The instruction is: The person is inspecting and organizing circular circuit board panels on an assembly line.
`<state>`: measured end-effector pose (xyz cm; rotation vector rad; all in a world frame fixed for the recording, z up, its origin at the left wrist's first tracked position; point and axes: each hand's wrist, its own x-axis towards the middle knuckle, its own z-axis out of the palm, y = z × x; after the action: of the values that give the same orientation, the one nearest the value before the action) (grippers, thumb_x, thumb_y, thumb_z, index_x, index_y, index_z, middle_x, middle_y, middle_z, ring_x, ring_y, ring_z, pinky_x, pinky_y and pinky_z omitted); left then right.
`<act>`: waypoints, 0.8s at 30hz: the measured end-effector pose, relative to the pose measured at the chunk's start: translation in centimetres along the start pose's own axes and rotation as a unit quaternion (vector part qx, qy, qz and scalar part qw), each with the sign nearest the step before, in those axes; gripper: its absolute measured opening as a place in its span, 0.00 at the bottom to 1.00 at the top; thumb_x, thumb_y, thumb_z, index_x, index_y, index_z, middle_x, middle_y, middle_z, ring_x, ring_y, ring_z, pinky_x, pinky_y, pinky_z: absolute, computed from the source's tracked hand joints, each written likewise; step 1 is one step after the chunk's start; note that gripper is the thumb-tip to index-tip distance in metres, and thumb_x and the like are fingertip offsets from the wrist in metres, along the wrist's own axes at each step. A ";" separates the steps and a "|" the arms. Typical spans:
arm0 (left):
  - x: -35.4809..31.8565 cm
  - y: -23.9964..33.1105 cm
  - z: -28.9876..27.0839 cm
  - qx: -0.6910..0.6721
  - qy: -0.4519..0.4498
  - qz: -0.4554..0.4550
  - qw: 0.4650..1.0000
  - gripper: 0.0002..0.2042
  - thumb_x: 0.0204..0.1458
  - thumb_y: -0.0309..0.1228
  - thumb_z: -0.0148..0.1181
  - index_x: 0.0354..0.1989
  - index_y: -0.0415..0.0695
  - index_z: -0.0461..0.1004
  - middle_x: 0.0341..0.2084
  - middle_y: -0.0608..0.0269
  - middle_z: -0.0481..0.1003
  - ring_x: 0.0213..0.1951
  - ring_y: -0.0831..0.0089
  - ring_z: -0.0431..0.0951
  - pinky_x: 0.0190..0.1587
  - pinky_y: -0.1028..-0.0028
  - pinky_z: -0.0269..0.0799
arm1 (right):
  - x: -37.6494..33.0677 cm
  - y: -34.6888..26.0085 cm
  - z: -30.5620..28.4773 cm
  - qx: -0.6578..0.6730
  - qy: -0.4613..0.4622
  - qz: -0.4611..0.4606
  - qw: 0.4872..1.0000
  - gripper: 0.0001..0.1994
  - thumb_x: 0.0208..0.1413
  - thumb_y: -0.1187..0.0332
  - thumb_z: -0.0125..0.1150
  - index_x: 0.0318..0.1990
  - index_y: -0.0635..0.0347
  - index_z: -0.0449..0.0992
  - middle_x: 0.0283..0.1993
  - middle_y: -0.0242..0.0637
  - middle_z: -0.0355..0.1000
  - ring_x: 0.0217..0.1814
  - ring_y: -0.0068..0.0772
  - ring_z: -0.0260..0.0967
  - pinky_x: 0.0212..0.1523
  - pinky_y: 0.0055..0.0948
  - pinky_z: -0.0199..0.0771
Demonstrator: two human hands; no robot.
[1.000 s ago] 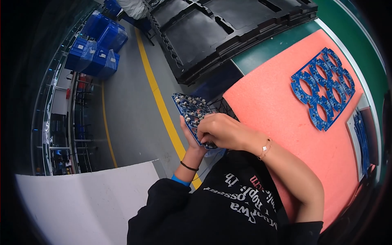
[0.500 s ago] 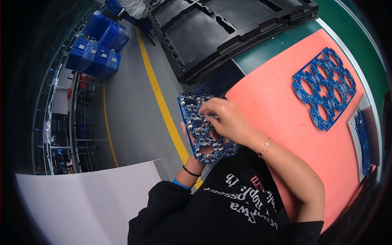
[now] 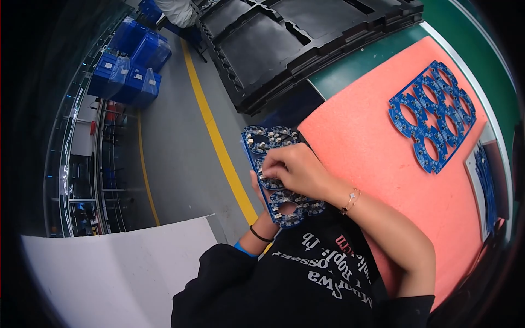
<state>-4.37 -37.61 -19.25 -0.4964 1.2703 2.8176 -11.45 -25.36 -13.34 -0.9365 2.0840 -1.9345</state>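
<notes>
A blue circuit board panel with several ring-shaped sections and small pale connectors is held up in front of my body. My left hand grips it from below along its left edge, mostly hidden behind the panel. Over its middle, my right hand has thumb and fingers pinched together at the board's surface. Whatever is between those fingertips is too small to make out. A second blue circuit board panel lies flat on the pink foam mat to the right.
Stacked black trays stand at the far edge of the green table. Blue strips lie in a white-edged holder at the right. A white surface is at the lower left. Blue bins and a person are farther off.
The held panel has shifted slightly right and toward me. My right hand has moved down the panel to its middle, its fingers drawn closer together.
</notes>
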 end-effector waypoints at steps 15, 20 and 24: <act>-0.8 -0.2 0.8 0.048 0.040 -0.028 0.998 0.35 0.52 0.61 0.28 0.55 0.42 0.57 0.50 0.54 0.65 0.51 0.63 0.67 0.52 0.65 0.64 | 0.0 0.9 0.2 -0.066 0.016 -0.017 0.998 0.03 0.42 0.76 0.59 0.26 0.65 0.73 0.26 0.41 0.71 0.29 0.38 0.70 0.32 0.29 0.69; -0.3 0.3 0.7 -0.258 -0.122 -0.135 0.949 0.40 0.44 0.68 0.34 0.56 0.47 0.58 0.53 0.53 0.61 0.51 0.53 0.65 0.48 0.51 0.64 | 0.5 0.9 0.0 -0.016 0.101 0.011 0.995 0.04 0.40 0.79 0.59 0.27 0.66 0.72 0.28 0.42 0.72 0.29 0.39 0.70 0.32 0.30 0.69; -0.2 0.1 -1.4 -0.145 -0.107 -0.116 0.977 0.39 0.45 0.67 0.34 0.54 0.45 0.59 0.51 0.54 0.62 0.51 0.56 0.65 0.48 0.56 0.65 | -0.1 1.0 -0.1 -0.116 0.085 -0.034 0.989 0.05 0.40 0.77 0.60 0.28 0.64 0.72 0.28 0.40 0.70 0.30 0.41 0.69 0.31 0.32 0.69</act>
<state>-3.81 -38.66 -20.00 -0.3084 0.7186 2.7722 -11.79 -25.27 -14.34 -0.9243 2.4467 -1.8932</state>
